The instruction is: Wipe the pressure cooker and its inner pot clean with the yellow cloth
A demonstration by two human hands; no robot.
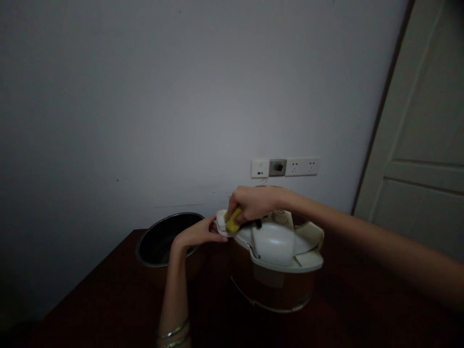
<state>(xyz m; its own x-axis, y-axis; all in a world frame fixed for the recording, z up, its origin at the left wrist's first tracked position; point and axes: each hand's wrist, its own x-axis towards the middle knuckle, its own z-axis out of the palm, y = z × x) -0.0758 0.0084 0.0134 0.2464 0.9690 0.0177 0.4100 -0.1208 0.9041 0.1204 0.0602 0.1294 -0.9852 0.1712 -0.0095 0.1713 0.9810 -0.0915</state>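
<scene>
My left hand (198, 233) is closed around a small white plastic part (221, 221), thumb below and fingers behind it. A yellow sponge (234, 220) is pinched in my right hand (253, 202) and pressed against that white part. Just right of both hands stands a rice cooker (275, 246) with a white top and a darker brownish body. Whether the white part is joined to the cooker cannot be made out, since my right hand covers the spot. Left of the cooker, behind my left wrist, sits a dark round pot (159, 241) with a metallic rim.
Everything stands on a dark red table (119, 299) pushed against a pale wall (145, 96). Wall sockets (302, 166) sit just above the cooker. At the right is a panelled door (427, 159). The light is dim.
</scene>
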